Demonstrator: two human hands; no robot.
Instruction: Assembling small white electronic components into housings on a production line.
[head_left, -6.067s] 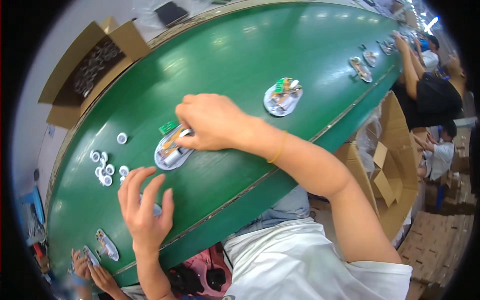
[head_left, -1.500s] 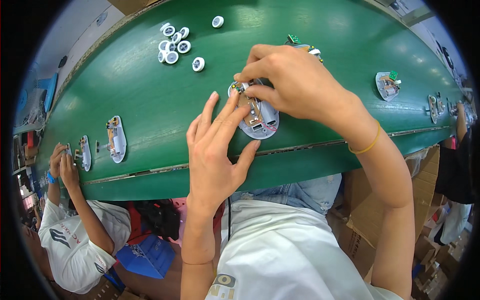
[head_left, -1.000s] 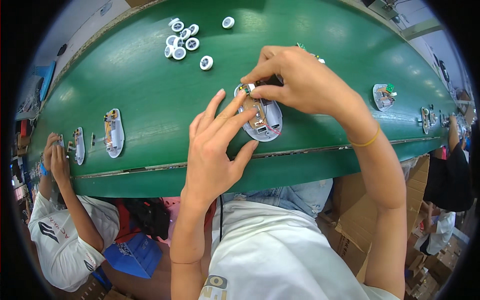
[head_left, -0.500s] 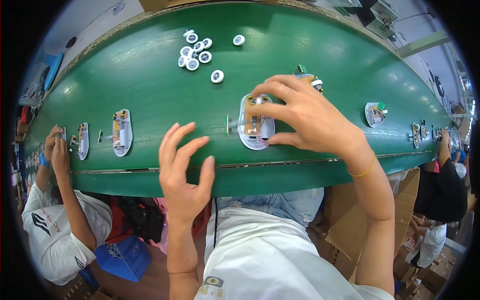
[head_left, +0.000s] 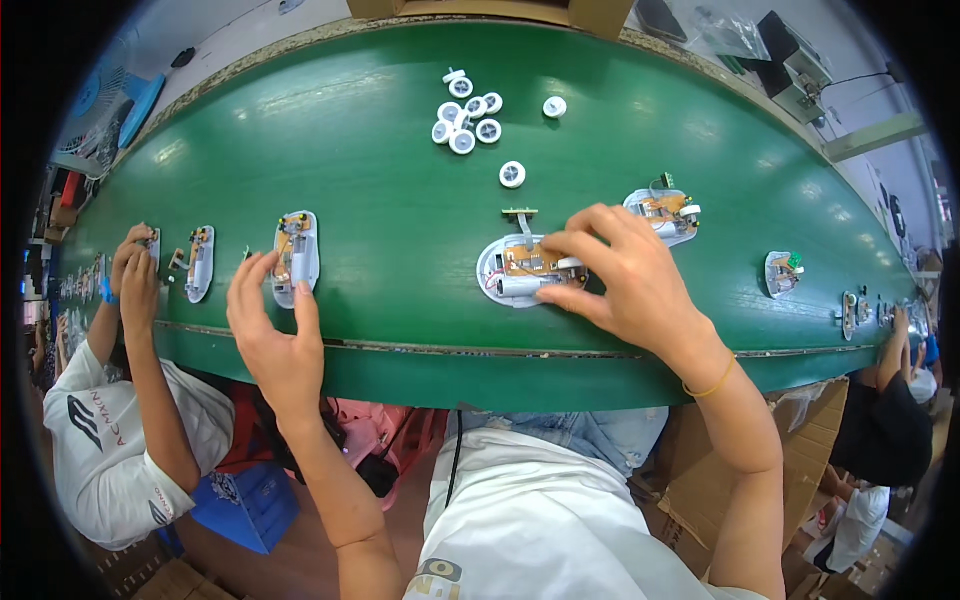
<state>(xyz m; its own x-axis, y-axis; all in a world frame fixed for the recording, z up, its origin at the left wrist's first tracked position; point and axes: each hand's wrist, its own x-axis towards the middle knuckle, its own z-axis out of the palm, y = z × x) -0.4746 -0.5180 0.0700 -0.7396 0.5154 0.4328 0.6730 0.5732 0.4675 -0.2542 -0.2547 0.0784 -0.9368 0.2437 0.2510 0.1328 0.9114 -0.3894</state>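
In front of me on the green bench lies a white oval plastic casing (head_left: 490, 270) holding a brown circuit board, wires and a silvery cylinder. A small green board (head_left: 520, 212) stands off its far side on a flat cable. My right hand (head_left: 640, 285) grips the casing's right end, thumb on the near side and fingers on the far side, by a white wheel. My left hand (head_left: 280, 335) is open, fingers and thumb apart, at the near end of a second, similar casing (head_left: 308, 245). Whether its fingertips touch that casing I cannot tell.
Several white wheels (head_left: 462, 141) lie grouped on the far part of the green bench (head_left: 380, 180). Another casing with a wheel (head_left: 665, 215) sits beyond my right hand, and one more (head_left: 785, 273) farther right. People work at both sides. A cardboard box (head_left: 750, 470) stands below the bench's edge.
The casing at my right hand has turned from upright to lengthwise across, its small green board now on the far side. My left hand has moved left to the second casing.
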